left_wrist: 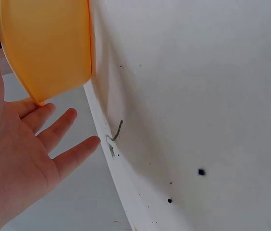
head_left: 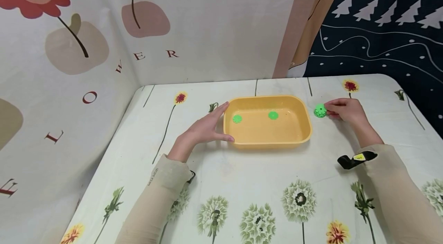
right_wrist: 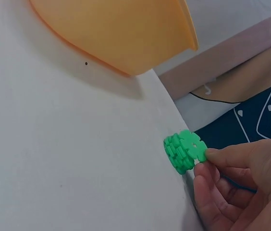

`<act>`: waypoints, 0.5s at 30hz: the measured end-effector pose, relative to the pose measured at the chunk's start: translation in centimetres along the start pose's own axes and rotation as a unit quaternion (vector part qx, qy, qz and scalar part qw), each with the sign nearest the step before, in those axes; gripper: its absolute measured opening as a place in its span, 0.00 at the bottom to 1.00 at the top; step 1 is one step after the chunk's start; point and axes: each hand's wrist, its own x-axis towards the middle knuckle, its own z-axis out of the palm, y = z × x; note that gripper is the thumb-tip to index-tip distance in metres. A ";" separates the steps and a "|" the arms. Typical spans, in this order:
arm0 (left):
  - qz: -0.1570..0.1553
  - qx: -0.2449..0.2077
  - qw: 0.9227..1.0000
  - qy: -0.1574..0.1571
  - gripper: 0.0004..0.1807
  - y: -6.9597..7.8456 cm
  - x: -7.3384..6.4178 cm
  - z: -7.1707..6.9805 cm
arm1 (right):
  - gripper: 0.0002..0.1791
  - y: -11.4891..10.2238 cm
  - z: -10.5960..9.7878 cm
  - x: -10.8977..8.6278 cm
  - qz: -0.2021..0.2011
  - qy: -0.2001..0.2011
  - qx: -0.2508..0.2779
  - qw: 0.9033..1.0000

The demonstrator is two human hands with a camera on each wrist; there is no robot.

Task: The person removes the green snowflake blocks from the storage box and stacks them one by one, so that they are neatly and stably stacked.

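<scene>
A yellow plastic tub (head_left: 268, 145) stands on the table with two green notched discs, a left disc (head_left: 237, 119) and a right disc (head_left: 273, 115), lying inside. My left hand (head_left: 205, 125) spans the tub's left end, thumb at the near corner and fingers at the far one. In the left wrist view those fingers are mostly straight and spread, touching the rim. To the right of the tub, my right hand (head_left: 349, 112) pinches the edge of the top disc on a small stack of green notched discs (right_wrist: 178, 153). How many discs the stack has is hard to tell.
The table is covered by a white flower-print cloth (head_left: 256, 182). Behind and to the left hangs a pale printed curtain (head_left: 221, 24). A dark cloth with white trees (head_left: 373, 51) hangs beyond the right back edge.
</scene>
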 end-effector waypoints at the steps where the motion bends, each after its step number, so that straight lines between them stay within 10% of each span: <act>1: -0.001 0.000 1.000 0.000 0.69 0.0 0.0 0.0 | 0.25 0.0 0.0 0.0 0.001 0.000 -0.001 1.000; 15: -0.002 -0.004 1.000 0.002 0.69 0.0 0.0 0.1 | 0.26 0.2 0.1 0.3 0.010 0.002 -0.007 1.000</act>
